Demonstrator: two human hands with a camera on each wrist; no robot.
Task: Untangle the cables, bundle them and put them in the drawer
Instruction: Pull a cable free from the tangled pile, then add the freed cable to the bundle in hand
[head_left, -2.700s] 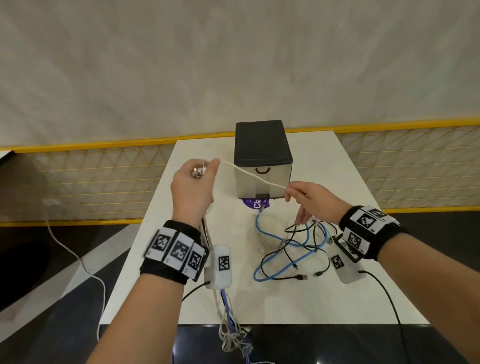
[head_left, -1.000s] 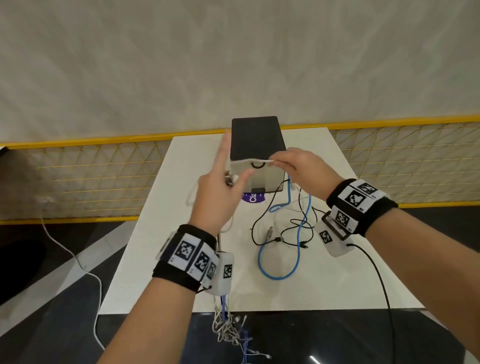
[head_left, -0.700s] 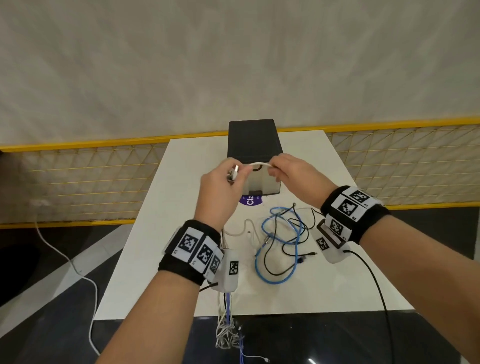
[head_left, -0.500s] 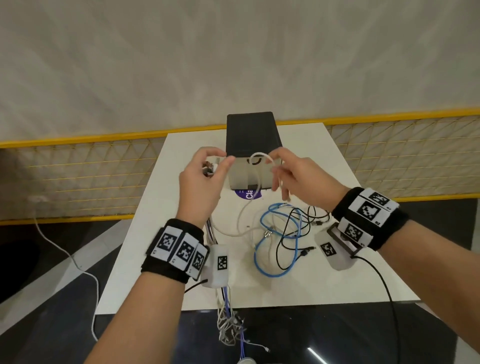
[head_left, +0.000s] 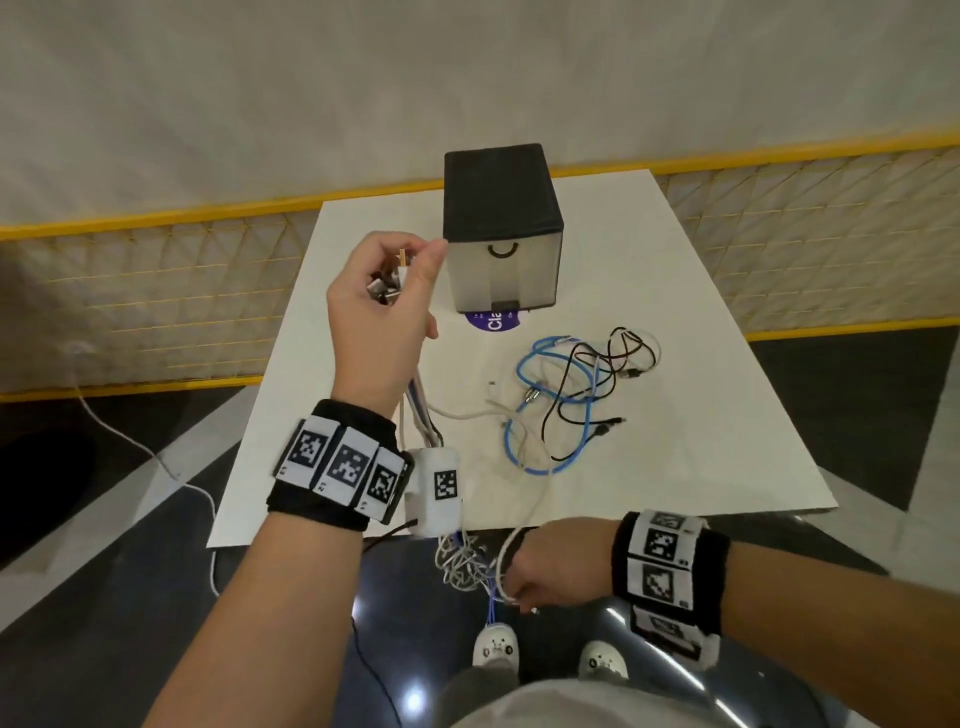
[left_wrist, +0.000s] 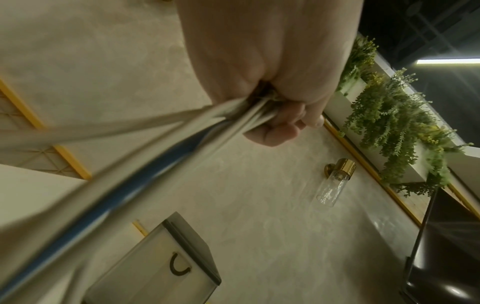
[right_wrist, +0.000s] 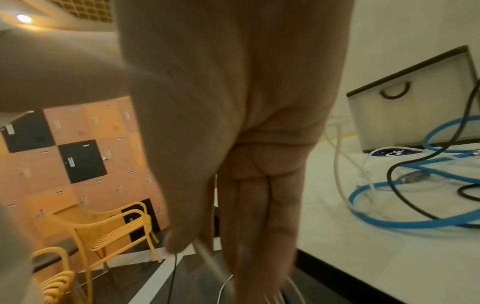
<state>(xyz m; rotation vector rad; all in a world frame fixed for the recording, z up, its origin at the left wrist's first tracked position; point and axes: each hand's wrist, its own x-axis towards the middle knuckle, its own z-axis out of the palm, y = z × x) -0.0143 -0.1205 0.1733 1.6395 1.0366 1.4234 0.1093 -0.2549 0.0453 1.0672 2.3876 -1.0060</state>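
Note:
My left hand (head_left: 410, 260) is raised left of the drawer box (head_left: 501, 260) and grips the plug ends of several white and blue cables (head_left: 422, 415). They hang down past my wrist and off the table's front edge into a dangling tangle (head_left: 460, 564). The left wrist view shows my fingers (left_wrist: 272, 127) curled round those strands (left_wrist: 145, 156). My right hand (head_left: 511, 587) is below the table edge, pinching a white cable (right_wrist: 205, 255) from that tangle. A loose knot of blue, black and white cables (head_left: 566, 395) lies on the table. The drawer (right_wrist: 410, 115) is closed.
The white table (head_left: 701, 415) carries the black-topped box on a purple sticker (head_left: 493, 319). A yellow-railed mesh barrier (head_left: 156, 291) runs behind. A white cord (head_left: 156, 457) trails on the floor at left. Yellow chairs (right_wrist: 109, 230) stand nearby. My shoes (head_left: 496, 647) are below.
My right hand let go of the white cable near the drawer and dropped below the table's front edge to the hanging strands. My left hand stays raised with the plug ends.

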